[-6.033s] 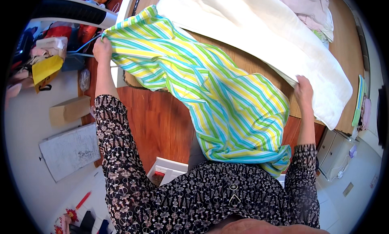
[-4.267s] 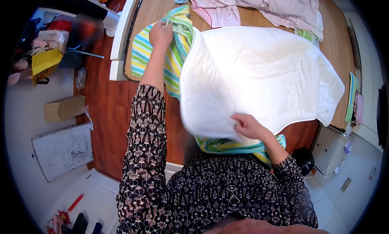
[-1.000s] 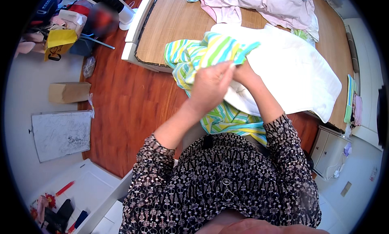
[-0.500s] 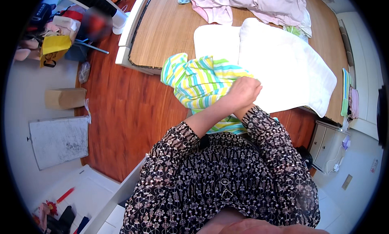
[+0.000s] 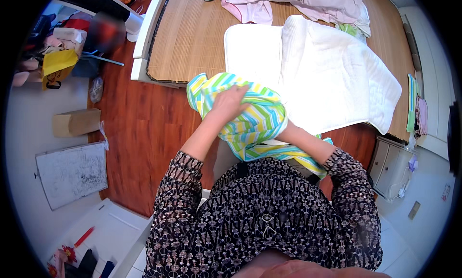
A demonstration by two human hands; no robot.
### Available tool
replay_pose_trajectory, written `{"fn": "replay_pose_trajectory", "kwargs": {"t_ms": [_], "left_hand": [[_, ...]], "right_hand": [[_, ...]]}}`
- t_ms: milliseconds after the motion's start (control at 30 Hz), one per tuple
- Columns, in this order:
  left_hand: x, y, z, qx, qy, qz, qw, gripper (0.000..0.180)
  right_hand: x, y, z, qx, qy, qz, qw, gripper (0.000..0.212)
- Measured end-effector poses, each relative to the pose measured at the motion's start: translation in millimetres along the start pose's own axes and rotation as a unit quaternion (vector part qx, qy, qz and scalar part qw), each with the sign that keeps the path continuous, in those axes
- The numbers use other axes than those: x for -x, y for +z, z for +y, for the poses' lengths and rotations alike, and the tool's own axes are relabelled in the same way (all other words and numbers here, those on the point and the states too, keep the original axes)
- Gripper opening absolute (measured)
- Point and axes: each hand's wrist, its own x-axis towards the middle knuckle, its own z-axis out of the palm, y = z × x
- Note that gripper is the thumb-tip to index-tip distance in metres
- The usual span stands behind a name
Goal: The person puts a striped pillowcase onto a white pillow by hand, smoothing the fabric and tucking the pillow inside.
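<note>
At twelve o'clock from the shirt, the left hand is touching striped cloth, fingers parted, perhaps for steadying it, while the covered right hand's fingers I cannot tell.

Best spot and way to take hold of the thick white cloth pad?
I'd pinch the thick white cloth pad at its near-right corner, from the near side: that corner tapers, uncovered, at the front edge of the tan bed, while the crumpled striped cloth hides some edge farther left.
</note>
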Motion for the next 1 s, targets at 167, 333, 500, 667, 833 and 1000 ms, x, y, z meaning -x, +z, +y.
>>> {"fn": "replay_pose_trajectory", "kwargs": {"t_ms": [167, 333, 500, 667, 833, 1000], "left_hand": [[70.2, 47.8, -39.9, 0.147, -0.068, 0.285, 0.945, 0.026], [99.6, 56.0, -19.4, 0.538, -0.251, 0.350, 0.725, 0.022], [89.1, 46.2, -8.4, 0.571, -0.252, 0.400, 0.672, 0.018], [119.5, 40.5, 0.6, 0.697, -0.277, 0.331, 0.572, 0.027], [142.9, 42.0, 4.2, 0.804, -0.322, 0.342, 0.365, 0.028], [144.5, 42.5, -12.3, 0.867, -0.287, 0.267, 0.307, 0.033]], "right_hand": [[5.2, -63.9, 45.8, 0.064, 0.080, 0.020, 0.995, 0.016], [-92.5, -99.0, 57.1, 0.185, -0.002, 0.156, 0.970, 0.033], [-187.6, -74.2, 42.6, 0.360, 0.028, 0.094, 0.928, 0.086], [-208.5, -71.8, 80.0, 0.339, 0.153, 0.079, 0.925, 0.103], [-178.2, -82.4, 95.7, 0.304, 0.166, 0.050, 0.937, 0.094], [-171.6, -101.4, 78.3, 0.259, 0.210, -0.075, 0.940, 0.073]]}}
